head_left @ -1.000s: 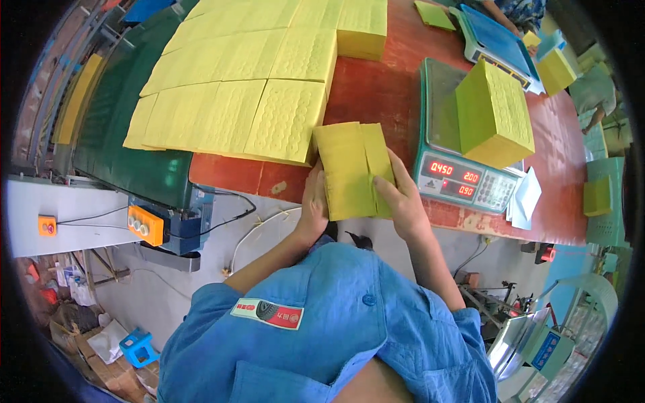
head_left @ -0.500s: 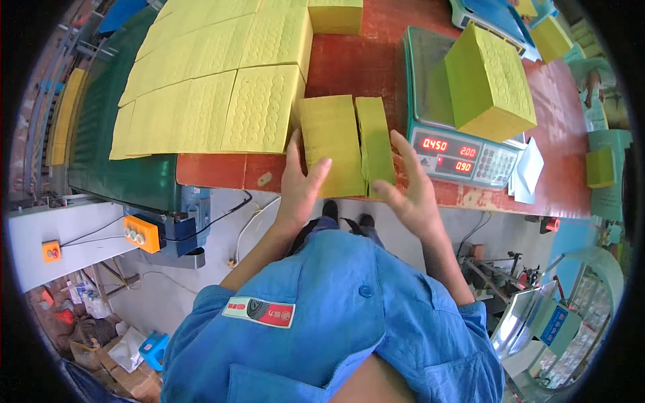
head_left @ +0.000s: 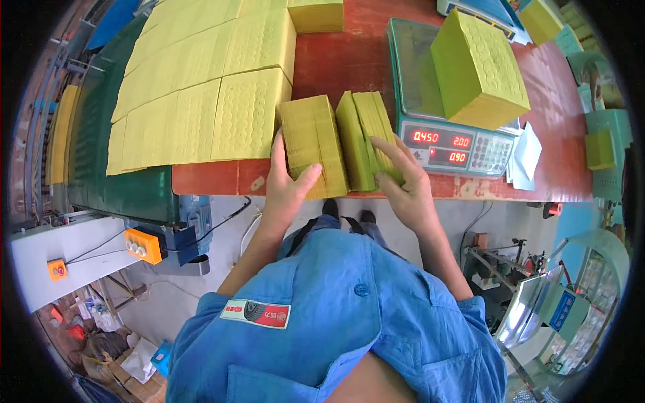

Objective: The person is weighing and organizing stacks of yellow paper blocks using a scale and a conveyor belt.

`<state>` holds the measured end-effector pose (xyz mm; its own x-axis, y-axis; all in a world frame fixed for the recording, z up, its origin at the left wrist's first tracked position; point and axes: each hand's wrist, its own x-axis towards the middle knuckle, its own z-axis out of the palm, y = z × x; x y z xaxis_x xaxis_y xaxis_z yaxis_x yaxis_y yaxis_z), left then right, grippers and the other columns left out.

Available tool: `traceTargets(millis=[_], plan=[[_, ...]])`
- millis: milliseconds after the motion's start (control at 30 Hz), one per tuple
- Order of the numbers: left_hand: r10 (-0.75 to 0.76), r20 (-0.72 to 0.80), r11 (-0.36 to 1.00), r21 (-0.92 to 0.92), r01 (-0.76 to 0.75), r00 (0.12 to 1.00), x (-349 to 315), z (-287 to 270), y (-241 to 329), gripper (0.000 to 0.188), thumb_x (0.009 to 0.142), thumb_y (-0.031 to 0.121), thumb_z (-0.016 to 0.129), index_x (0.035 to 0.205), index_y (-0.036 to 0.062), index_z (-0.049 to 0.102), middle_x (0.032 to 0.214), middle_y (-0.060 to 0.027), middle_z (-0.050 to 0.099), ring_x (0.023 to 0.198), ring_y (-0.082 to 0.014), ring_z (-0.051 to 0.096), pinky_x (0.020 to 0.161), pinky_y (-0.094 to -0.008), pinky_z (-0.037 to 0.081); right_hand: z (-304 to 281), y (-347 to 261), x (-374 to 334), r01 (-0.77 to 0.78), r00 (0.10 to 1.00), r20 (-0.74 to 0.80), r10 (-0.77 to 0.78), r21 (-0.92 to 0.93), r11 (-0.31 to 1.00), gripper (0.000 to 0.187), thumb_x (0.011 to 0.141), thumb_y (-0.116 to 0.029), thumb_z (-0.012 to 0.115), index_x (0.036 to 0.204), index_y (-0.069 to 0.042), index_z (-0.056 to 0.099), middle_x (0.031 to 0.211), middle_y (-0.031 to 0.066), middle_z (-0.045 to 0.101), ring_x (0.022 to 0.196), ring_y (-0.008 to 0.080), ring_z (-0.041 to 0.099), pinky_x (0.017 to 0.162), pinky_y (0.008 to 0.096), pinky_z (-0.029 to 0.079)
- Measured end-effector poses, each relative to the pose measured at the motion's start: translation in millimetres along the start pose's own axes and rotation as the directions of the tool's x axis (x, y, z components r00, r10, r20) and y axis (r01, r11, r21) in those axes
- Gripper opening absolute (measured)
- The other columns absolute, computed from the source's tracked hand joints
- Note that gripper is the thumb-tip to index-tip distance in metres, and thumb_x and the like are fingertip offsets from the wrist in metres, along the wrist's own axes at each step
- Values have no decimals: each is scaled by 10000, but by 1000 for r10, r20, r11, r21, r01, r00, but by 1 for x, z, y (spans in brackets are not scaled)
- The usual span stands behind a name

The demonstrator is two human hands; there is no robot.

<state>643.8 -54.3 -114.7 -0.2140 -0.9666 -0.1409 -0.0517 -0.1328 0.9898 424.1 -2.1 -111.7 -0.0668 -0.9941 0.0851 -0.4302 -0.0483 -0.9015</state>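
Two stacks of yellow paper stand at the table's front edge with a narrow gap between them. My left hand (head_left: 287, 185) grips the wider left stack (head_left: 310, 138), its fingers along the left side and thumb on the near part. My right hand (head_left: 408, 176) is closed on the thinner right stack (head_left: 359, 138), fingers over its right part and thumb low at the near end. That right stack is parted by a slit along its top. Fingertips behind the left stack are hidden.
Rows of embossed yellow paper stacks (head_left: 248, 111) fill the left. On the right a scale (head_left: 411, 80) with lit red digits carries a large yellow paper block (head_left: 480, 70). White sheets (head_left: 526, 158) lie beside it on the red table (head_left: 322, 64). An orange switch box (head_left: 143, 246) is below left.
The two stacks have tilted apart, and the gap between them has widened. My right hand has closed in from beside the right stack onto it. The view has shifted slightly.
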Motion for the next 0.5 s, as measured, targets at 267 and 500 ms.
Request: traceTargets(millis=[267,500], plan=[[20,26,1000,-17,-20,999,1,-3,-2,817,863,89,641,1513,-8,156,1398,-176,425,1268,-240,462,1064,-377,390,18,-11,6,21,987,-151,-57,-230,973,516,773,-12,625,1277,-109,579,1418,280,444,1076,407,632,852,417,548],[-37,34,999,-22,38,999,1,-4,2,809,875,85,628,1513,-11,141,1401,-179,425,1271,-241,461,1064,-369,390,31,-28,10,2,992,-117,-48,-365,931,570,730,-58,682,1285,-104,560,1397,265,463,1118,405,603,894,447,534]])
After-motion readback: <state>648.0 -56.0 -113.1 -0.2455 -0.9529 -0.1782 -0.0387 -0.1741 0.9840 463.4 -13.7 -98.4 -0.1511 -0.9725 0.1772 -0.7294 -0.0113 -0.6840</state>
